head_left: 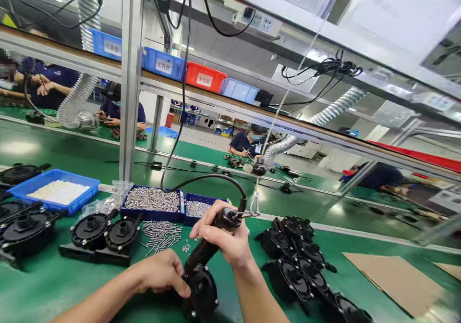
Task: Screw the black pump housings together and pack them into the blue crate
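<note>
My right hand [226, 234] is wrapped round a black corded electric screwdriver [203, 254], which hangs from a cord and hook. The tool tilts down and left, its lower end at a round black housing [201, 294] with silver screws round its rim. My left hand [162, 272] grips the left side of that housing, thumb and fingers pressed together. The tip of the tool is hidden. Just behind my hands lie loose screws [162, 236] and a few small nuts [186, 246] on the green table [230, 265].
Blue trays of screws [153, 199] and nuts [197, 208] stand behind. More black housings [295, 265] lie right, others [104, 234] left. A blue tray [54, 191] holds pale parts. Cardboard [399, 279] lies far right. A metal post [128, 82] rises behind; people sit beyond.
</note>
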Tool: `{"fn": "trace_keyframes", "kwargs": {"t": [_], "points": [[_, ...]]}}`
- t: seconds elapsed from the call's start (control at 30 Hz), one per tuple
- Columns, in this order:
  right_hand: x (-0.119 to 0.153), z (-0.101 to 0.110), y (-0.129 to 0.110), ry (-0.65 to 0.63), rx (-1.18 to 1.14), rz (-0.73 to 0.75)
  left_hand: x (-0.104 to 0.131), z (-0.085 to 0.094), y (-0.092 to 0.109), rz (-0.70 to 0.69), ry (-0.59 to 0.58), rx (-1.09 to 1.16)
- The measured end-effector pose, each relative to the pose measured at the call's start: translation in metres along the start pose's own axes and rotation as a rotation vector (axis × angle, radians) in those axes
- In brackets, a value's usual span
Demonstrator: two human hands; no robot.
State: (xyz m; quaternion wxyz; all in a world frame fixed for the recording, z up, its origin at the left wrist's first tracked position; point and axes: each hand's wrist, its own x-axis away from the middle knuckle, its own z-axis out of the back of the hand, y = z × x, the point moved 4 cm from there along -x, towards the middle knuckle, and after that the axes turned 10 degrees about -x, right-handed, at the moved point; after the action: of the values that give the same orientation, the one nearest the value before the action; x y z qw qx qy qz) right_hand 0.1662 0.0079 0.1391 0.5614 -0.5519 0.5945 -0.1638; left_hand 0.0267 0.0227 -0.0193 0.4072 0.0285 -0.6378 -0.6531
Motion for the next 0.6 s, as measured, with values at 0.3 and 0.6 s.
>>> {"fn": "trace_keyframes", "kwargs": {"t": [0.3,0.6], "points": [[-0.0026,0.0032,-0.0019,0.003,-0.004,-0.008,-0.0029,0.0013,-0.0066,-0.007,-0.003,-0.007],[-0.0004,-0.0020,0.0057,0.022,0.008,-0.031,-0.0020,0.0007,-0.0075,-0.015,0.005,-0.030]]}}
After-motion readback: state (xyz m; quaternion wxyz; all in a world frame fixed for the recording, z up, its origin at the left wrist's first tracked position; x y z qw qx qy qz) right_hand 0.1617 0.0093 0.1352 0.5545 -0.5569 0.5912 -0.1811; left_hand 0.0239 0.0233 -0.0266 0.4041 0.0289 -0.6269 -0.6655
